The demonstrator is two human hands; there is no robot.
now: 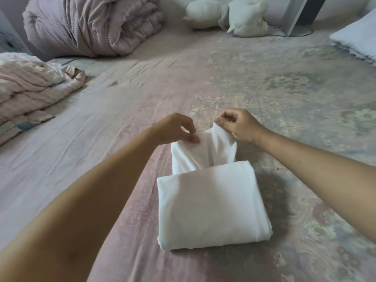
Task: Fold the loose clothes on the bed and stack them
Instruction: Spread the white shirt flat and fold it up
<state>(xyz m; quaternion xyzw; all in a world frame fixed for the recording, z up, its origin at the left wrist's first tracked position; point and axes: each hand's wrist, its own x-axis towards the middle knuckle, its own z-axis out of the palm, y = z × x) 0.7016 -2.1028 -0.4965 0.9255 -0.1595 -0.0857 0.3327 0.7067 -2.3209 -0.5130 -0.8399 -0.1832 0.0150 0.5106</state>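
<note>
**White garment half folded, both hands at its far edge**

Nearest the camera, two bare forearms enter from the lower corners, both cut off by the frame edge. Between them a white, soft cloth garment (211, 204) lies on the pink, floral-patterned bed sheet (101, 143). Its near part is a flat, thick folded block. Its long axis runs away from the viewer, tilted slightly left at the far end. The far part rises off the sheet as a loose, narrower flap.

The left hand (177, 128) pinches the flap's far left corner between thumb and curled fingers. The right hand (237, 124) grips the far right corner, lifted a little higher, with the fingers curled around a bunch of cloth. The hands are close together, both beyond the folded block. What kind of garment it is cannot be told, since the folds hide its shape.

To the left, a crumpled pale pink quilt (30, 86) lies partly out of frame. Farther back, a rolled mauve ribbed duvet (87, 25) sits at the bed's far left. Loose white bundled cloth (227, 15) lies at the far middle, its make-up hard to read. A white pillow's corner (358, 39) shows at the right edge, beside a grey upright post (301, 15).
</note>
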